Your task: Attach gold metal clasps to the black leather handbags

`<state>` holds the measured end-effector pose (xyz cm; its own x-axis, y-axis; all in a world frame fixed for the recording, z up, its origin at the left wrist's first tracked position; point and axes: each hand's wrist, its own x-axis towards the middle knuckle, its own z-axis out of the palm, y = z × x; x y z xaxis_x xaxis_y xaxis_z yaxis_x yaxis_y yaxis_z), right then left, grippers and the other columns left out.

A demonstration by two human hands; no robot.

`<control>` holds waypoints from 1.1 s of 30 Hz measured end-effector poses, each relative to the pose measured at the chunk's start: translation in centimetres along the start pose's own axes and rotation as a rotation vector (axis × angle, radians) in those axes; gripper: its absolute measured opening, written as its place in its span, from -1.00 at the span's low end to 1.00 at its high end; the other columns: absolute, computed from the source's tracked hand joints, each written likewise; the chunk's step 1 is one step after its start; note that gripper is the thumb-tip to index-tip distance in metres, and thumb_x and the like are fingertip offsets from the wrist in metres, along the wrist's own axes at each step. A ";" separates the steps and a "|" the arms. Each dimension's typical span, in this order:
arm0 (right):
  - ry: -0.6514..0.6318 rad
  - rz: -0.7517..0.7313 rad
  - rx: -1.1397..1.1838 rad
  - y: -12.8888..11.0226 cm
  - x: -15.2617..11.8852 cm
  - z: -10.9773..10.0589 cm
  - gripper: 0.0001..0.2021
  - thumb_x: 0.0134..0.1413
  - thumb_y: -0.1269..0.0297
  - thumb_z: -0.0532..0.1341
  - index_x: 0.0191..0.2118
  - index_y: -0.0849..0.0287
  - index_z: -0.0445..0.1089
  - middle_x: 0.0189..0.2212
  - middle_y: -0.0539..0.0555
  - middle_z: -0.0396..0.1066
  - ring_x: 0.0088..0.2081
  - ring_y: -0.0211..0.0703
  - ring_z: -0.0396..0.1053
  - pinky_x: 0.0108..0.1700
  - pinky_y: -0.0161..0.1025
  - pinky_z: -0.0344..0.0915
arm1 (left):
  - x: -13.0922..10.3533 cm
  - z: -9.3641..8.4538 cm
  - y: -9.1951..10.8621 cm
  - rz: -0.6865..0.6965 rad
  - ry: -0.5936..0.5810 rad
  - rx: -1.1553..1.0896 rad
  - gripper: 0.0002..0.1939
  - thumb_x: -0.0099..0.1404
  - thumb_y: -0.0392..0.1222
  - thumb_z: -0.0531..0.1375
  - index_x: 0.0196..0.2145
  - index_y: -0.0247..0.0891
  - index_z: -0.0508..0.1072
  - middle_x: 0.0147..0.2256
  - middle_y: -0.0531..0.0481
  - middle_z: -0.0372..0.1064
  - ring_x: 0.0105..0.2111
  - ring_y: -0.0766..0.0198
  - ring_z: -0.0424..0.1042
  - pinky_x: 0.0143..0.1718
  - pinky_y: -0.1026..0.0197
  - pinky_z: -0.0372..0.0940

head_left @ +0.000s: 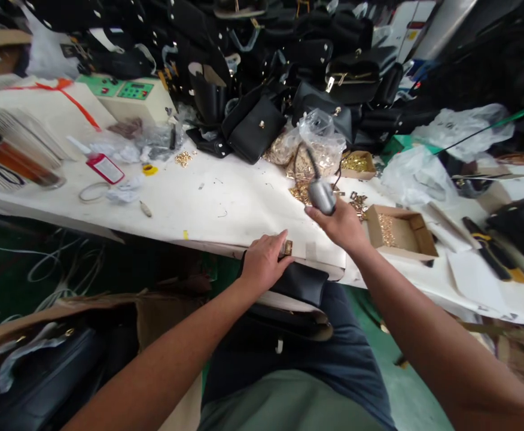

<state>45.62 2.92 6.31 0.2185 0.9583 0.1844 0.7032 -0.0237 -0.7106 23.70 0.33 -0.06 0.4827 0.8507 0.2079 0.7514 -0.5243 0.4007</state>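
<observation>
My right hand [343, 225] is wrapped round a grey cylindrical power tool [321, 196] with a black cord at its top. Its working end does not show. At the table's front edge my left hand [264, 258] pinches a small gold metal clasp [288, 248] between thumb and fingers, by the flap of a black handbag [300, 282]. The bag rests on my lap with its light lining showing. Lower on its front sits a small metal fitting [279, 346]. Loose gold fittings [302, 190] lie on the table just beyond the tool.
A cardboard box [417, 242] with small gold pieces stands right of my right hand, with pliers [497, 254] farther right. Black handbags [259, 126] are piled behind. A red bottle [104, 167] and a control box [140, 99] stand left. An open carton [149, 329] holds bags below.
</observation>
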 end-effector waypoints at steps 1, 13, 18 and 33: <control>-0.049 -0.047 -0.162 1.1 0.1 -0.1 -0.60 0.14 -0.08 0.32 -0.12 0.17 0.50 -0.33 0.11 0.52 -0.36 -0.07 0.44 -0.36 -0.21 0.30 | 0.1 -0.3 0.1 0.004 -0.002 0.030 -0.36 0.34 0.03 0.34 0.28 -0.21 0.31 0.01 -0.11 0.53 0.03 -0.01 0.42 0.05 -0.03 0.30; -0.112 -0.226 -0.472 5.6 -1.8 0.3 -0.51 0.08 0.13 0.41 0.13 0.11 0.50 0.09 0.26 0.46 0.11 0.27 0.34 0.12 0.10 0.25 | -0.9 -3.6 1.8 0.087 -0.131 0.206 -0.85 0.29 -0.06 0.38 -0.18 -0.06 0.62 -0.28 0.01 0.54 -0.20 0.09 0.51 -0.23 0.11 0.32; 0.030 -0.282 -0.145 4.3 -6.2 -1.2 -0.63 0.22 0.14 0.33 0.10 0.14 0.49 0.06 0.26 0.47 0.08 0.17 0.40 0.13 0.11 0.32 | -2.9 -5.2 3.7 0.108 -0.032 0.106 -0.84 0.26 -0.18 0.40 -0.17 -0.05 0.63 -0.32 0.09 0.56 -0.33 0.21 0.54 -0.31 0.19 0.32; 0.105 -0.488 0.346 -2.1 -20.8 -4.4 -0.76 0.16 0.35 0.37 -0.05 -0.02 0.54 -0.07 0.13 0.52 -0.01 0.01 0.45 0.03 0.03 0.37 | -8.9 -9.2 9.2 0.463 0.356 0.124 -0.84 0.40 -0.34 0.22 -0.31 -0.19 0.59 -0.46 0.04 0.44 -0.44 0.33 0.41 -0.37 0.23 0.25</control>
<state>42.57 -18.27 6.99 0.0042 0.8013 0.5983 0.4819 0.5226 -0.7033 22.17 -11.78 10.00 0.6078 0.4816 0.6314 0.5561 -0.8257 0.0945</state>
